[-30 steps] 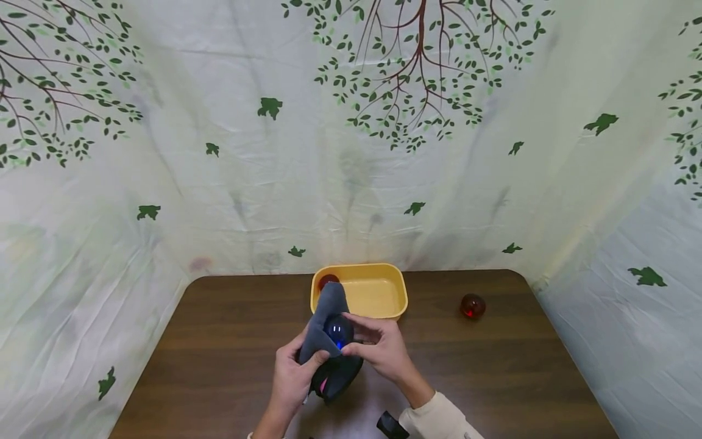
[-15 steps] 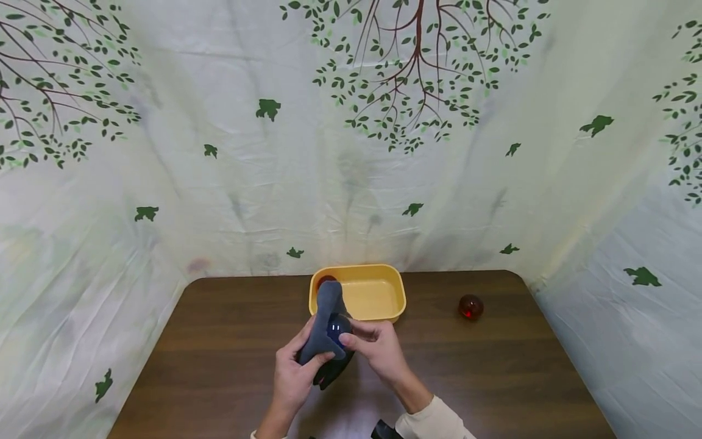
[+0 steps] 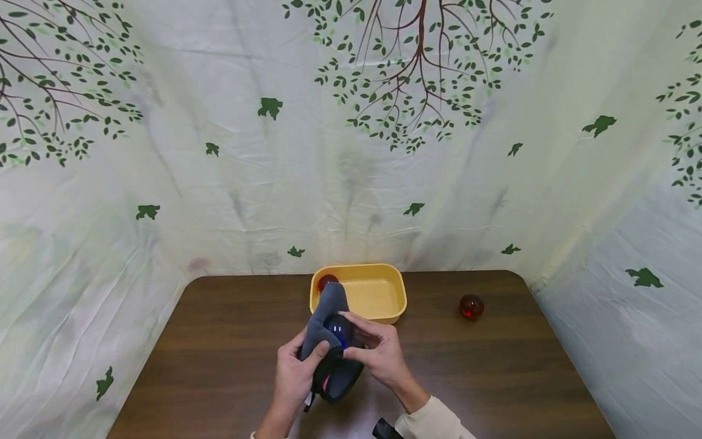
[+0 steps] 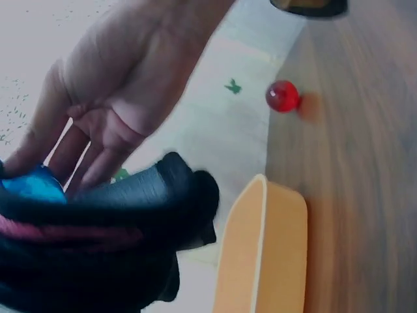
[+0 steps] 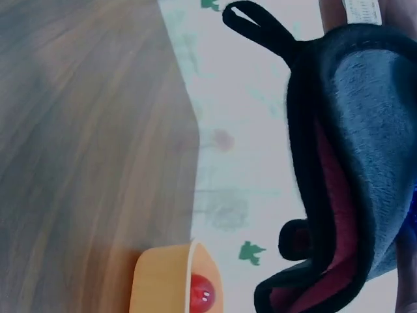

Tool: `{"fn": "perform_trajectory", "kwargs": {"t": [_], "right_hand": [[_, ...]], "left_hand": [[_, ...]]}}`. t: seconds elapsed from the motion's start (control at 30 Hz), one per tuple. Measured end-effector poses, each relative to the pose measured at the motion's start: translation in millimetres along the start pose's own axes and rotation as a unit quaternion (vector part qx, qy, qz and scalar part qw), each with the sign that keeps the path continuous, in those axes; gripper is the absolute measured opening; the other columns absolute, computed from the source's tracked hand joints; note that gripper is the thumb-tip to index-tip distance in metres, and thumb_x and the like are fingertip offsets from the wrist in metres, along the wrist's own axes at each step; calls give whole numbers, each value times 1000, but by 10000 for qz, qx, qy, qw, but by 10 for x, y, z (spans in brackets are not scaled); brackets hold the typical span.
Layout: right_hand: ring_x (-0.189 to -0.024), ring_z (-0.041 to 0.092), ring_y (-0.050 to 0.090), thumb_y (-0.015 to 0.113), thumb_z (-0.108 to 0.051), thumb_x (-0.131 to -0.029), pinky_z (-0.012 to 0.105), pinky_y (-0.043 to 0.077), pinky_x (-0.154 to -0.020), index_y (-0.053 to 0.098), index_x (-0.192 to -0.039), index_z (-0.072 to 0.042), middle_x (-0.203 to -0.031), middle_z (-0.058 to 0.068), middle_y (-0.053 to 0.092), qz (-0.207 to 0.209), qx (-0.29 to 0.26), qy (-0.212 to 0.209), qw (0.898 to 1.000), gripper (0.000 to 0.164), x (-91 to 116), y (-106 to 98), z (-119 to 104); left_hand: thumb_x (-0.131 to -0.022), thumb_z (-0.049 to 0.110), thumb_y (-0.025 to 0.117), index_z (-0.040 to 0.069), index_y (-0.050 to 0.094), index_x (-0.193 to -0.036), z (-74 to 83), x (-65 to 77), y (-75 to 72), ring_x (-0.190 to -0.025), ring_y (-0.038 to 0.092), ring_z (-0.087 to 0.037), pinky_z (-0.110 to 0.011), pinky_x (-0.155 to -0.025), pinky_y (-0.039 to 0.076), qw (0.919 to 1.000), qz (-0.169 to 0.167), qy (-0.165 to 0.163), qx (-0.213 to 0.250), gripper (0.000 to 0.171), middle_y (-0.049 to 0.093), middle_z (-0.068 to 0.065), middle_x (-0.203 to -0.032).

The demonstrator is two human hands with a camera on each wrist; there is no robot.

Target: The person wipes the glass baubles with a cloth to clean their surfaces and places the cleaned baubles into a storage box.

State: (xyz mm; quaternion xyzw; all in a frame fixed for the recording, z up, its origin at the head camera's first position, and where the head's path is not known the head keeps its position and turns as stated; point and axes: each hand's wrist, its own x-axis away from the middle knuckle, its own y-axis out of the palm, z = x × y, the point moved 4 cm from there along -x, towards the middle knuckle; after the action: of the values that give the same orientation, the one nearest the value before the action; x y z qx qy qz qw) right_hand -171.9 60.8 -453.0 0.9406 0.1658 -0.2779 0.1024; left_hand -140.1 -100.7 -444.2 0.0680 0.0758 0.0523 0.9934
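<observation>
In the head view, my left hand (image 3: 292, 371) grips a grey-blue plush cloth (image 3: 316, 334) with black edging, its thumb on the front. Fingers and thumb of my right hand (image 3: 382, 352) pinch a shiny, clear dark-blue ball (image 3: 337, 329) that sits against the cloth's folds. The left wrist view shows this ball bright blue (image 4: 34, 185) beneath the right fingers. Pink lining (image 5: 337, 195) shows between the cloth's layers in the right wrist view, where a black hanging loop (image 5: 260, 25) sticks out. The ball's far side is hidden.
Beyond the hands a yellow tray (image 3: 397, 286) stands at the table's back edge, a red ball (image 3: 328, 281) in its left end. Another red ball (image 3: 471, 306) lies on the brown wooden table (image 3: 504, 366) to the right. Behind hangs a leaf-printed white curtain (image 3: 351, 183).
My right thumb has slid from the ball's face to its lower edge. The cloth's lower flap folded in, then spread out to the right again, showing pink. Tray and red balls stay put.
</observation>
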Motion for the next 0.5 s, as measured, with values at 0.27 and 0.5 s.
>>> {"fn": "perform_trajectory", "kwargs": {"t": [0.27, 0.5], "right_hand": [[-98, 15, 67, 73, -9, -85, 31, 54, -82, 57, -123, 15, -116, 32, 60, 578, -17, 1690, 9839, 47, 18, -22, 13], [-84, 14, 70, 67, -12, -91, 32, 57, -73, 56, -121, 18, -111, 34, 61, 678, -418, 2547, 9637, 43, 7, 0, 50]], "left_hand": [[-72, -12, 76, -4, 57, -130, 2, -14, 5, -105, 63, -8, -20, -86, 51, 9876, -229, 1314, -825, 62, 63, -12, -123], [-65, -12, 81, -4, 61, -125, 33, -12, 3, -114, 56, -10, -17, -95, 43, 9667, -249, 2187, -1307, 64, 58, -21, -127]]}}
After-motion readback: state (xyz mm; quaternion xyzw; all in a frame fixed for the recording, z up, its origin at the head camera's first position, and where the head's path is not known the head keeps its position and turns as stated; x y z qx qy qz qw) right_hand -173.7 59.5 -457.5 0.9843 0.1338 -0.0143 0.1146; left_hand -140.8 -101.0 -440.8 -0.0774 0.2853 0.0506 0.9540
